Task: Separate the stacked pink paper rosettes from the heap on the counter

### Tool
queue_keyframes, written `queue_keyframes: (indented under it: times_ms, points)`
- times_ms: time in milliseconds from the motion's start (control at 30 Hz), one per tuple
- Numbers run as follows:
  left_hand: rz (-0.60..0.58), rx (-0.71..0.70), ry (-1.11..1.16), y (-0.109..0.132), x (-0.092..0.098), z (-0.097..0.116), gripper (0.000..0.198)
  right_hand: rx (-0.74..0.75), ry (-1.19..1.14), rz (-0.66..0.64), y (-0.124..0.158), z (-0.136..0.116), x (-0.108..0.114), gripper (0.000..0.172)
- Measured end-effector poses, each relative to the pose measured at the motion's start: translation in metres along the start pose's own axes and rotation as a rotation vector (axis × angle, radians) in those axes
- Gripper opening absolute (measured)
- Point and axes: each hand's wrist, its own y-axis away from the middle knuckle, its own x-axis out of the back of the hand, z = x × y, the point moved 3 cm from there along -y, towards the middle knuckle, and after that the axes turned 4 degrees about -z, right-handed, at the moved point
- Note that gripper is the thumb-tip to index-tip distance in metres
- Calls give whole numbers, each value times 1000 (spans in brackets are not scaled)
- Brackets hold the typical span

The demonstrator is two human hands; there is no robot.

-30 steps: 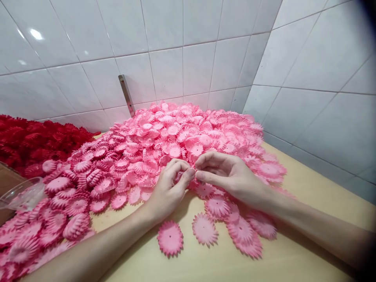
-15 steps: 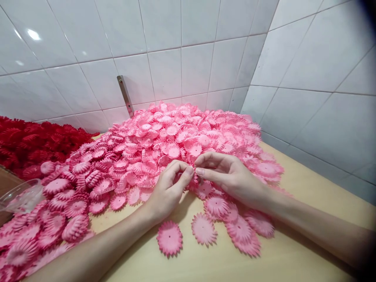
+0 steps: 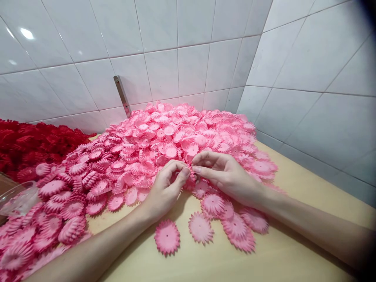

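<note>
A big heap of pink scalloped petal discs (image 3: 176, 137) covers the table in the tiled corner. My left hand (image 3: 166, 190) and my right hand (image 3: 226, 174) meet at the heap's front edge, fingertips pinched together on a small stack of pink petal discs (image 3: 189, 176) that is mostly hidden between them. Single flat pink discs lie just in front of the hands, one (image 3: 167, 237) by my left wrist and another (image 3: 200, 228) beside it.
A pile of red petal discs (image 3: 32, 141) lies at the far left. A clear plastic container (image 3: 17, 197) sits at the left edge. A metal bracket (image 3: 122, 96) leans on the white tiled wall. Bare wooden tabletop (image 3: 293, 176) shows at the right and front.
Both hands stay pinched together at the same spot, with only small finger movement. The view has shifted slightly to the right.
</note>
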Motion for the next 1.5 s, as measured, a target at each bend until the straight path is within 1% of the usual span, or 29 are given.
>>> queue_keyframes:
  times_ms: [233, 400, 533, 667, 867, 1067, 1233, 1367, 1500]
  points:
    - [25, -38, -7, 0, 1, -1, 20, -27, -78, 15, -1, 4, 0, 14]
    - [40, -28, -37, -1, 1, 0, 20, -29, -65, 11, 1, 2, -1, 16]
    - [45, -5, -13, -1, 1, 1, 21, 6, -16, 20, 1, -1, -1, 23]
    - [34, -7, 8, 0, 0, 1, 22, -17, -8, 15, 1, -1, 0, 26]
    - [22, 3, 39, 0, 0, 2, 20, -41, -37, 34, 0, 3, 2, 26]
    - [6, 28, 88, 0, 0, 3, 20, -30, -51, 44, 0, 4, 3, 25]
    - [8, 42, 130, 1, 0, 1, 19, -28, -78, 26, -1, 5, 2, 21]
    - [9, 35, 162, 1, 0, 1, 17, -35, -80, 22, 0, 5, 3, 21]
    - [9, 40, 186, 0, 0, 0, 15, -21, -82, -16, 0, 5, 2, 19]
